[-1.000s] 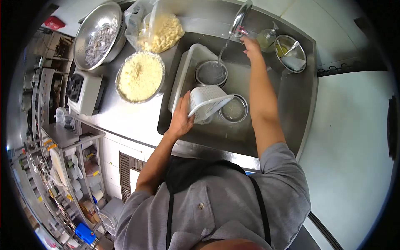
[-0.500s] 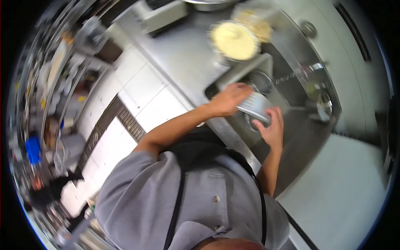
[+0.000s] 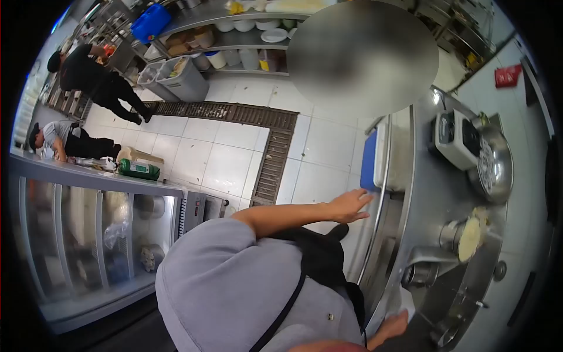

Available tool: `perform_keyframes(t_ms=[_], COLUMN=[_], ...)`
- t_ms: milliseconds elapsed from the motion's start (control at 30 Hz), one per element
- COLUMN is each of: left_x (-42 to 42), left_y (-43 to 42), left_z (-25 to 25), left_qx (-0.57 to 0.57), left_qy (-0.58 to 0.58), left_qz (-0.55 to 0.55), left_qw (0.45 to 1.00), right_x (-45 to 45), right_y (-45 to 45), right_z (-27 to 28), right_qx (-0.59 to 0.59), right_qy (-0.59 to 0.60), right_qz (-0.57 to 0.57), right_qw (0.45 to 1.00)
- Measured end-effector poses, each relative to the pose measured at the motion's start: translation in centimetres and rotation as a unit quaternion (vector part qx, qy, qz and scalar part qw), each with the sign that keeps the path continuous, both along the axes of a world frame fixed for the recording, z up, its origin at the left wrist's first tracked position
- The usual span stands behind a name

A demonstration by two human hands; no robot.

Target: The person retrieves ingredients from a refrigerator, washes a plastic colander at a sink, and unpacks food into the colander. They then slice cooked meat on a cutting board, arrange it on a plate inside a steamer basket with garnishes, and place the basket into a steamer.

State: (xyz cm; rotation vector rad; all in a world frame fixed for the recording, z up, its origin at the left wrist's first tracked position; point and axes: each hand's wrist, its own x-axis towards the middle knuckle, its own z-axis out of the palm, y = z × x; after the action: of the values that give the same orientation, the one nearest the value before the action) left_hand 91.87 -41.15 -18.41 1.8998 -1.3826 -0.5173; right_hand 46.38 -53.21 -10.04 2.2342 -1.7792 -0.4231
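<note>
My left hand (image 3: pixel 350 205) is held out with its fingers apart and nothing in it, close to the metal rail (image 3: pixel 375 226) along the counter's front. Low in the view, my right hand (image 3: pixel 394 325) grips a white container (image 3: pixel 403 300), partly hidden, by the sink's near edge. Beyond it a round metal pot (image 3: pixel 421 274) sits at the end of the sink (image 3: pixel 463 287). A metal container of pale yellow food (image 3: pixel 469 239) stands on the counter just past that.
A blue-and-white box (image 3: pixel 375 158) is under the counter (image 3: pixel 431 193). On top are a white appliance (image 3: pixel 454 141) and a large metal bowl (image 3: pixel 495 167). Two people work at far left, beyond a glass-fronted fridge (image 3: pixel 105 234). A floor drain (image 3: pixel 272 158) crosses the tiles; a blurred patch hides the upper middle.
The view has swung left toward the floor and shelves. My left hand has let go of the container and moved away from the sink; my right hand keeps it.
</note>
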Motion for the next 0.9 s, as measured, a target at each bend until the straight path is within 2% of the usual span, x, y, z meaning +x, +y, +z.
perform_keyframes(t_ms=[67, 100, 167, 200, 233, 267, 333, 367, 400, 433, 467, 500, 533, 567, 600, 633, 700, 767, 800, 833, 900], left_x=[4.0, 6.1, 9.4, 11.1, 12.7, 14.5, 18.5, 20.5, 22.7, 25.2, 27.5, 30.1, 32.8, 35.4, 38.2, 40.7, 45.5, 48.3, 49.4, 51.2, 53.8], left_y=[3.5, 4.6, 6.3, 7.0, 7.8, 8.6, 9.8, 10.7, 11.5, 12.4, 13.4, 14.5, 15.5, 17.1, 18.5, 19.8, 23.5, 26.6, 27.7, 29.7, 32.8], left_z=[0.7, 0.9, -0.7, -1.2, -1.7, -2.2, -3.1, -3.6, -4.3, -5.0, -5.1, -5.2, -6.9, -6.6, -4.8, -3.2, -2.3, 2.0, 3.8, 3.7, 4.0], left_qx=[0.025, 0.051, 0.036, 0.023, 0.01, -0.008, 0.007, 0.031, 0.037, 0.044, 0.048, 0.053, 0.069, 0.067, 0.054, 0.051, -0.004, -0.091, -0.151, -0.166, -0.147], left_qy=[0.015, 0.029, 0.029, 0.04, 0.053, 0.049, 0.049, 0.048, 0.047, 0.047, 0.065, 0.086, 0.041, 0.095, 0.169, 0.179, 0.201, 0.362, 0.396, 0.391, 0.27], left_qz=[0.041, 0.069, 0.097, 0.126, 0.152, 0.155, 0.169, 0.174, 0.179, 0.176, 0.187, 0.197, 0.216, 0.219, 0.244, 0.278, 0.347, 0.421, 0.445, 0.453, 0.507], left_qw=[0.999, 0.996, 0.994, 0.991, 0.987, 0.987, 0.984, 0.983, 0.982, 0.982, 0.979, 0.975, 0.973, 0.969, 0.953, 0.942, 0.916, 0.827, 0.789, 0.784, 0.806], right_x=[-0.3, 0.3, 6.0, 4.9, 6.9, 9.5, 20.1, 25.2, 30.1, 35.9, 41.8, 47.2, 54.7, 59.3, 65.8, 70.9, 80.7, 87.8, 91.6, 95.2, 101.0], right_y=[-0.5, -0.4, 1.0, -0.9, -1.2, -1.4, -0.6, -0.8, -0.7, -0.8, -1.4, -2.7, -0.9, -2.6, -0.9, -0.6, 3.2, 6.5, 8.2, 9.9, 13.2], right_z=[0.5, 1.7, 3.9, 1.6, 1.9, 1.8, 5.2, 6.0, 5.9, 5.7, 4.4, 1.8, 3.7, -0.4, -0.4, -3.0, -2.9, -2.8, -2.7, -2.8, -3.9], right_qx=[-0.198, -0.269, -0.265, -0.164, -0.061, -0.036, -0.038, -0.039, -0.082, -0.033, 0.042, 0.154, 0.209, 0.26, 0.367, 0.419, 0.559, 0.635, 0.677, 0.695, 0.749], right_qy=[-0.088, -0.148, -0.016, -0.018, -0.019, 0.015, -0.02, -0.056, -0.141, -0.167, -0.309, -0.467, -0.485, -0.516, -0.631, -0.663, -0.683, -0.633, -0.605, -0.587, -0.525], right_qz=[-0.059, 0.008, 0.022, 0.075, 0.126, 0.079, 0.088, 0.141, 0.211, 0.197, 0.203, 0.199, 0.171, 0.165, 0.13, 0.134, 0.094, 0.099, 0.1, 0.115, 0.121], right_qw=[0.974, 0.952, 0.964, 0.983, 0.99, 0.996, 0.995, 0.988, 0.964, 0.965, 0.928, 0.848, 0.832, 0.799, 0.671, 0.605, 0.461, 0.432, 0.408, 0.398, 0.387])
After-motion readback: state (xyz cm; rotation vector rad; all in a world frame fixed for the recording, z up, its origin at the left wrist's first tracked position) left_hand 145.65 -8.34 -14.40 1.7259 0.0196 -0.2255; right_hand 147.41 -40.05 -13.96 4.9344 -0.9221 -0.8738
